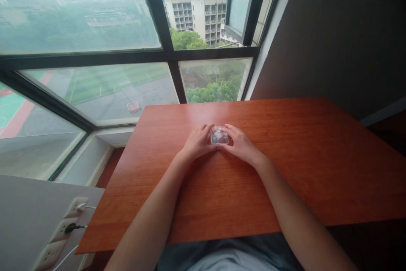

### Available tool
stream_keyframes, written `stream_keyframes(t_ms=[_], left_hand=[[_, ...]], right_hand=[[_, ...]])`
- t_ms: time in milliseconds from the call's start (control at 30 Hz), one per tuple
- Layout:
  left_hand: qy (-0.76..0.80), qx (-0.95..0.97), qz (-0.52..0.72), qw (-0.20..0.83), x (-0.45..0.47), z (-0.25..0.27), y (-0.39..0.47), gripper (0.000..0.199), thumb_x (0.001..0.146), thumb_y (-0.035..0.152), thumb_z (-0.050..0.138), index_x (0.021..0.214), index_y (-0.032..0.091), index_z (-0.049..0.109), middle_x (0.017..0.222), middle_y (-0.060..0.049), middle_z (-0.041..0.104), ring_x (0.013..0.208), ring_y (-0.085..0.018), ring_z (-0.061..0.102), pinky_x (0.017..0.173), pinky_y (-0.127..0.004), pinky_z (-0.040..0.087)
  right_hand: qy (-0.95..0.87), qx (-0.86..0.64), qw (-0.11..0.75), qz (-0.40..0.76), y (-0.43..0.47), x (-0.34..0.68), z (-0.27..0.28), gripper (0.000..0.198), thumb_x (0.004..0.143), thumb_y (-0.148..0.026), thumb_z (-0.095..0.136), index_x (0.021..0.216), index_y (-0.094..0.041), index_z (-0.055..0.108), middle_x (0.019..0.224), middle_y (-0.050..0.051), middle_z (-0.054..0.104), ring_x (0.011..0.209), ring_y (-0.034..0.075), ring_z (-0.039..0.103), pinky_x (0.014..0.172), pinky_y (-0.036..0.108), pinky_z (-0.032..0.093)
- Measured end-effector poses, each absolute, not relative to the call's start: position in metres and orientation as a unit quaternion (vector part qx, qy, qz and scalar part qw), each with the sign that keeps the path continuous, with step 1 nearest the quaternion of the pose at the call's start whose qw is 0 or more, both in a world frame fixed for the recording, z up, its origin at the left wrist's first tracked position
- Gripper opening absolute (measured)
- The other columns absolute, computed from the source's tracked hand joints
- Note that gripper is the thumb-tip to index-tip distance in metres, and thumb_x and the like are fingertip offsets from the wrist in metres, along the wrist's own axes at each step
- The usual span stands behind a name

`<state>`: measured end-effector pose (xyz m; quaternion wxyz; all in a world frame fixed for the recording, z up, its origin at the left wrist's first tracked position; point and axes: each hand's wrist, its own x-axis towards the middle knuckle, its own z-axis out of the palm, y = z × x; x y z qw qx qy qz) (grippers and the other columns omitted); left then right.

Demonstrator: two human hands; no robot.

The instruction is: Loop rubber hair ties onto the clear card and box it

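A small clear plastic box (pixel 219 136) with greyish contents sits at the middle of the reddish-brown wooden table (pixel 222 190). What lies inside it is too small to make out. My left hand (pixel 199 140) curves round the box's left side, fingers at its far edge and thumb at its near edge. From the right, my right hand (pixel 240 142) grips the box in the same way. The two thumbs come close together in front of it. Whether the box rests on the tabletop or is slightly lifted, I cannot tell.
Dark-framed windows (pixel 169 55) stand beyond the table, with one pane (pixel 242 4) swung open. On the low wall at the left are sockets (pixel 65 228) with plugs and a white cable (pixel 65 258). A dark wall (pixel 336 30) rises at the right.
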<state>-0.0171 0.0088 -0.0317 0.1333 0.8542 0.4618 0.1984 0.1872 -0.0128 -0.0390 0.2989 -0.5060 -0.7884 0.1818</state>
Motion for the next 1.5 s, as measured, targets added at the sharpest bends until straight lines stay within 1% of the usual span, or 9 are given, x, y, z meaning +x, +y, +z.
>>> stream_keyframes(t_ms=[100,267,400,633,900,1033,1233,1367,1500], left_hand=[[0.449,0.857,0.205,0.150,-0.020,-0.030,0.009,0.076,0.073,0.054,0.069,0.134,0.018,0.043,0.125,-0.012,0.055,0.111,-0.029,0.055,0.090,-0.038,0.045],[0.431,0.859,0.205,0.186,-0.025,-0.028,0.011,0.075,0.071,0.044,0.074,0.134,0.018,0.044,0.119,-0.011,0.058,0.110,-0.028,0.056,0.091,-0.038,0.045],[0.431,0.854,0.211,0.203,-0.025,-0.026,0.012,0.075,0.069,0.041,0.075,0.134,0.017,0.044,0.115,-0.011,0.060,0.107,-0.028,0.057,0.091,-0.038,0.044],[0.433,0.850,0.217,0.206,-0.023,-0.027,0.012,0.076,0.068,0.041,0.076,0.133,0.016,0.045,0.107,-0.009,0.061,0.103,-0.028,0.057,0.088,-0.038,0.045],[0.421,0.856,0.218,0.208,-0.025,-0.025,0.012,0.073,0.069,0.042,0.076,0.131,0.018,0.046,0.111,-0.010,0.060,0.101,-0.026,0.057,0.086,-0.037,0.045],[0.409,0.852,0.216,0.244,-0.028,-0.024,0.014,0.070,0.070,0.041,0.075,0.131,0.019,0.047,0.107,-0.009,0.060,0.092,-0.023,0.058,0.081,-0.035,0.047],[0.397,0.839,0.237,0.289,-0.031,-0.024,0.015,0.062,0.073,0.043,0.073,0.126,0.018,0.053,0.109,-0.010,0.059,0.094,-0.022,0.056,0.081,-0.033,0.047],[0.404,0.836,0.232,0.290,-0.030,-0.023,0.015,0.060,0.072,0.044,0.074,0.123,0.018,0.055,0.101,-0.008,0.059,0.087,-0.020,0.056,0.077,-0.032,0.047],[0.409,0.835,0.229,0.289,-0.029,-0.023,0.015,0.063,0.071,0.044,0.074,0.124,0.017,0.054,0.101,-0.007,0.058,0.086,-0.019,0.055,0.076,-0.031,0.048]], right_hand=[[-0.789,-0.505,0.288,0.199,-0.013,0.189,-0.039,0.053,0.077,-0.033,0.069,0.128,-0.021,0.058,0.139,0.013,0.049,0.130,0.028,0.045,0.110,0.045,0.036],[-0.797,-0.489,0.281,0.217,-0.012,0.194,-0.035,0.055,0.078,-0.032,0.069,0.131,-0.023,0.055,0.142,0.011,0.047,0.130,0.026,0.044,0.110,0.043,0.036],[-0.802,-0.478,0.282,0.223,-0.012,0.195,-0.033,0.053,0.079,-0.032,0.068,0.130,-0.025,0.055,0.141,0.010,0.046,0.129,0.026,0.045,0.109,0.042,0.037],[-0.807,-0.477,0.271,0.216,-0.012,0.196,-0.036,0.050,0.081,-0.032,0.067,0.129,-0.024,0.057,0.142,0.011,0.043,0.129,0.026,0.045,0.109,0.041,0.037],[-0.808,-0.479,0.263,0.220,-0.012,0.197,-0.035,0.048,0.082,-0.032,0.065,0.129,-0.025,0.058,0.142,0.010,0.043,0.129,0.026,0.046,0.109,0.042,0.038],[-0.809,-0.477,0.265,0.217,-0.013,0.196,-0.033,0.047,0.082,-0.030,0.065,0.128,-0.025,0.059,0.142,0.010,0.044,0.130,0.026,0.045,0.109,0.042,0.037],[-0.812,-0.470,0.269,0.219,-0.013,0.196,-0.032,0.046,0.083,-0.028,0.064,0.129,-0.025,0.059,0.144,0.010,0.044,0.132,0.025,0.044,0.110,0.043,0.036],[-0.805,-0.476,0.272,0.227,-0.012,0.197,-0.032,0.047,0.081,-0.028,0.066,0.127,-0.025,0.060,0.143,0.010,0.047,0.131,0.025,0.045,0.110,0.043,0.036],[-0.797,-0.479,0.282,0.236,-0.009,0.197,-0.034,0.050,0.077,-0.027,0.071,0.127,-0.027,0.061,0.140,0.009,0.051,0.128,0.025,0.048,0.110,0.043,0.037]])
